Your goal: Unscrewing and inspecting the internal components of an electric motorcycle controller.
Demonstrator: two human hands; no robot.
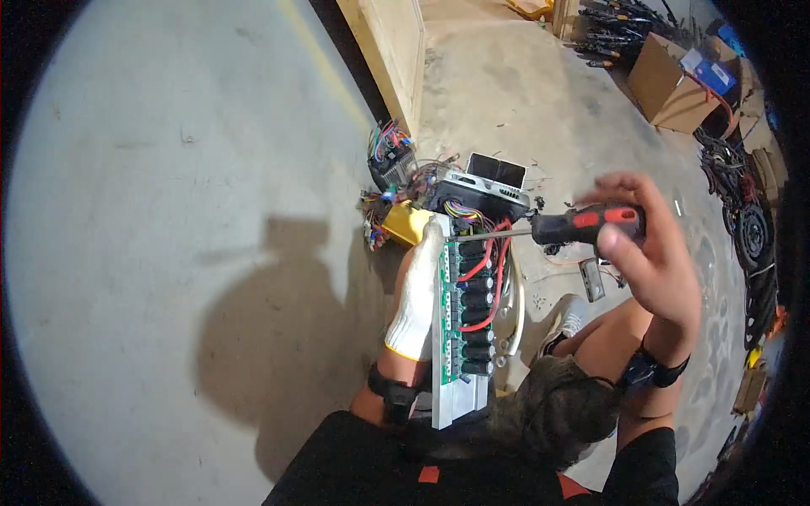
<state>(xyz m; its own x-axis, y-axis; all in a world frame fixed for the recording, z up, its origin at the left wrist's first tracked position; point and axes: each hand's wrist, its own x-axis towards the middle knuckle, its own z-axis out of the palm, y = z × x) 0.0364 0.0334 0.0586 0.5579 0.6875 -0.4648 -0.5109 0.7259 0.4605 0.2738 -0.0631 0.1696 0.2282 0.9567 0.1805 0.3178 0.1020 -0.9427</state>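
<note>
While the bare right hand closes loosely around a black-and-red-handled screwdriver, its fingers blurred, the left hand, in a white knit glove, is clamped along the edge of a silver metal plate. The plate, in front of the body, carries a long green circuit board lined with black cylindrical capacitors. The screwdriver's shaft reaches the board's upper end. The job looks partway: the board lies uncovered on its plate, red wires run over it, and screw work seems in hand; whether a screw goes in or out, and how many remain, cannot be told. Beyond sit a yellow box and a silver-edged black case.
</note>
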